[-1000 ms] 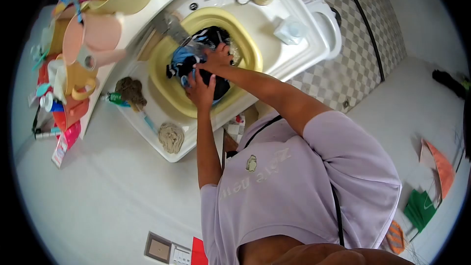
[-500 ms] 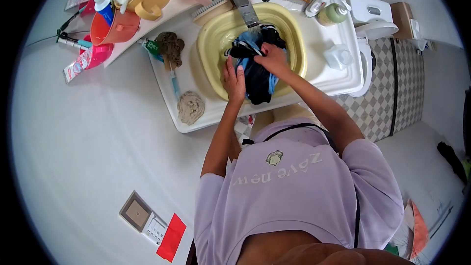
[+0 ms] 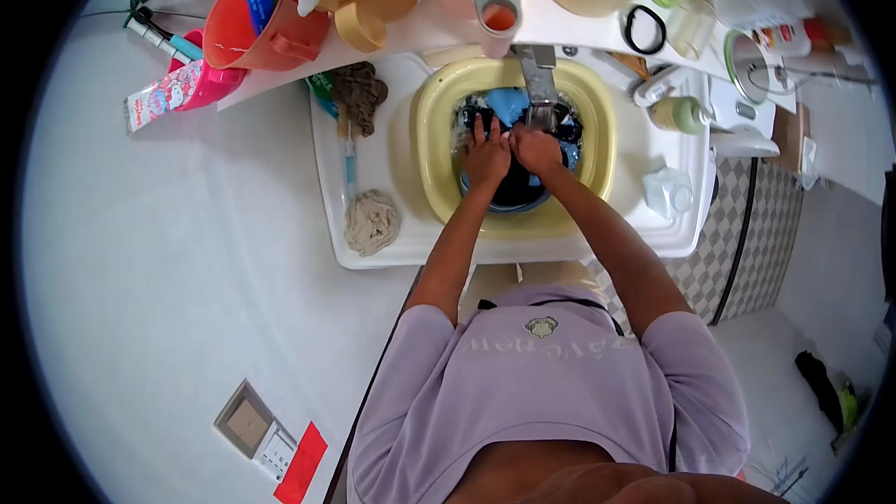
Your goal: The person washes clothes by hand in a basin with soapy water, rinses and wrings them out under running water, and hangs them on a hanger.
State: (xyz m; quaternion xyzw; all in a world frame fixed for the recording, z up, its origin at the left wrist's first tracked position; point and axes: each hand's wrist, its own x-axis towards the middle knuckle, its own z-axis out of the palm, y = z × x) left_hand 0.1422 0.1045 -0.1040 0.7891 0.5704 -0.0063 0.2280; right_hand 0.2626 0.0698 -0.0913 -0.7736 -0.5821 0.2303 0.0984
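A pale yellow basin (image 3: 431, 145) sits in the white sink under a metal faucet (image 3: 539, 84). Inside it a wet black and blue garment (image 3: 518, 192) lies bunched, with water glinting around its edges. My left hand (image 3: 488, 159) presses on the cloth with its fingers stretched out. Close beside it, below the spout, my right hand (image 3: 538, 151) is closed on the garment, its fingertips partly hidden.
On the left sink ledge lie a brown cloth (image 3: 359, 98) and a beige cloth (image 3: 371, 222). At right stand a green pump bottle (image 3: 679, 115) and a clear plastic container (image 3: 666, 192). A shelf (image 3: 397, 35) crowded with cups overhangs the sink's back edge.
The garment, raised and bunched between my hands before, is now down low in the basin. Both hands have moved down into the basin, closer together. The view has shifted, showing more shelf.
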